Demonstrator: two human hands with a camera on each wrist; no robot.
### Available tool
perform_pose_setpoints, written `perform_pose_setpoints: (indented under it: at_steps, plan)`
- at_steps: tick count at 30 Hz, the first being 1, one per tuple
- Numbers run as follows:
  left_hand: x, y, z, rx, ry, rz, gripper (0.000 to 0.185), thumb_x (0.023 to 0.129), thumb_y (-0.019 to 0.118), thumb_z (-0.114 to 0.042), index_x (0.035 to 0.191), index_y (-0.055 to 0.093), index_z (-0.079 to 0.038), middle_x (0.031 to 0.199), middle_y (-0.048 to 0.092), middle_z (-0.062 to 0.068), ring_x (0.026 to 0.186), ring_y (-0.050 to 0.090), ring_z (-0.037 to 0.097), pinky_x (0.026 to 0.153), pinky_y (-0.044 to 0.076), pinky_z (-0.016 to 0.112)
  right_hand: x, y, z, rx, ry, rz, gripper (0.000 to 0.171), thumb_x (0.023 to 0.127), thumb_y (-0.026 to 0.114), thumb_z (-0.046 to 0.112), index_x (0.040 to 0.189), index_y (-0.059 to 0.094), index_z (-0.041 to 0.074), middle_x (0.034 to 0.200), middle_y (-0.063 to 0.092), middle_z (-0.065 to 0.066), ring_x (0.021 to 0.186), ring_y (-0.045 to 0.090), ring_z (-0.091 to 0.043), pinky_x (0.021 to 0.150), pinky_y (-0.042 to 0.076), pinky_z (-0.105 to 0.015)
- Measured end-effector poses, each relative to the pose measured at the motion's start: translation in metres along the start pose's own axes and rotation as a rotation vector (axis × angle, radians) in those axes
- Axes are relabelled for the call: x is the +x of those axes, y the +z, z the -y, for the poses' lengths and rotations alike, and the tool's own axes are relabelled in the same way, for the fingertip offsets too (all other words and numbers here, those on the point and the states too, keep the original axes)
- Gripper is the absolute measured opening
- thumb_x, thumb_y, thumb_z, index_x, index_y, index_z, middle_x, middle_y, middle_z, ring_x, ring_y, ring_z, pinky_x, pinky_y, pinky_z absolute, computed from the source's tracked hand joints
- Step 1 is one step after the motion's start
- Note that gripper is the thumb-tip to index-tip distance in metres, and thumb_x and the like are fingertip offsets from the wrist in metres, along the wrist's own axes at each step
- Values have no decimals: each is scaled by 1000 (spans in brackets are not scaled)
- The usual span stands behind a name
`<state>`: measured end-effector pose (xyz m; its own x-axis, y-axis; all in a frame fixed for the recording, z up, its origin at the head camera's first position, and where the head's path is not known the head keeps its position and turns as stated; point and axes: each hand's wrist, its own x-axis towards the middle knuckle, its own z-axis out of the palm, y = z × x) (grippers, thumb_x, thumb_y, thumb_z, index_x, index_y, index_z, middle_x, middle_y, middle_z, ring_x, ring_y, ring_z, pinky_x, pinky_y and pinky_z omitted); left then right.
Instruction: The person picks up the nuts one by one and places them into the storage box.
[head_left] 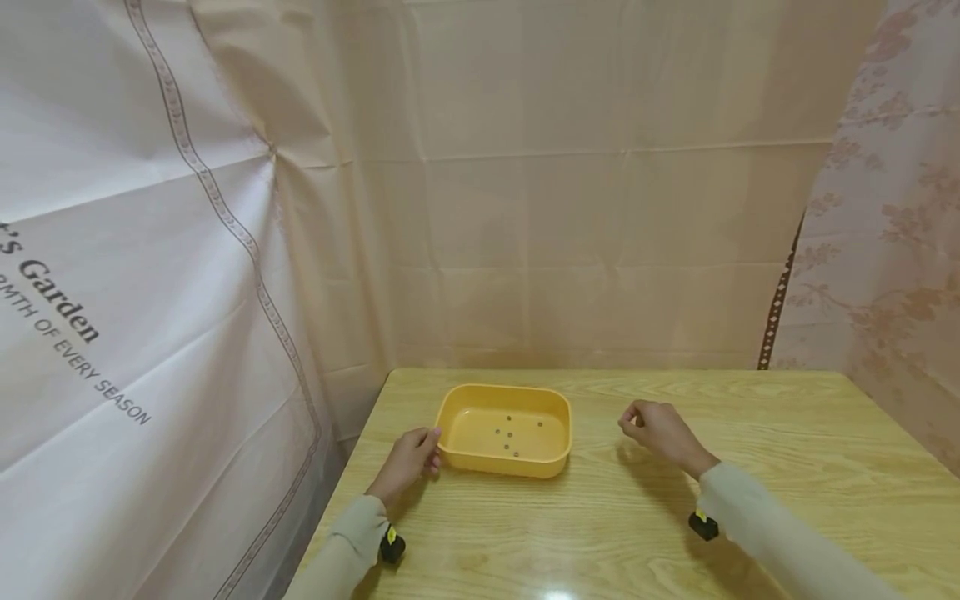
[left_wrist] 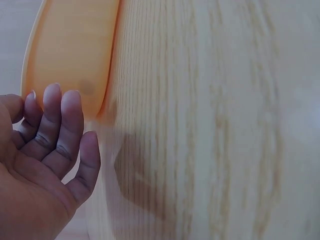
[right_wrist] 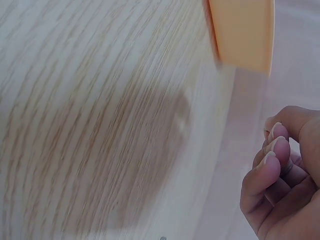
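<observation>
Left hand (head_left: 408, 461) is touching the yellow tray's (head_left: 501, 461) left rim with loose fingers; right hand (head_left: 660, 430) is hovering curled, maybe pinching something tiny. I'd be bracing that tray firmly.

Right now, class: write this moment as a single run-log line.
left hand: touches tray edge | right hand: curled, above table | tray: small dark bits inside

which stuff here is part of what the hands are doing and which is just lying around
In use:
- yellow tray, small dark bits inside
- left hand, fingers at the tray's left end
- right hand, fingers curled, held right of the tray

Just there:
- wooden table
- hung cloths
</observation>
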<state>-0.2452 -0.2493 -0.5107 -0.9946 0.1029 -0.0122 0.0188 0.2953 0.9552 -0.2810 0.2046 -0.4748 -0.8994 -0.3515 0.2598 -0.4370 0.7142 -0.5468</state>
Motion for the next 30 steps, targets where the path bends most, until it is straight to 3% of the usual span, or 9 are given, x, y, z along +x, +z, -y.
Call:
perform_pose_setpoints:
  at_steps: [16,30]
  plan:
    - [0,-1,0,24,31,16,44,111,47,-37,111,62,5,89,64,15,73,63,19,66,59,35,6,9,8,0,4,1,10,99,66,11,96,68,2,64,55,2,49,43,-8,45,38,-23]
    - [-3,0,-4,28,8,3,40,112,47,-36,102,59,0,87,64,14,71,63,19,66,59,35,12,18,18,13,-7,5,11,99,67,11,97,69,1,62,54,4,49,42,-7,45,38,-23]
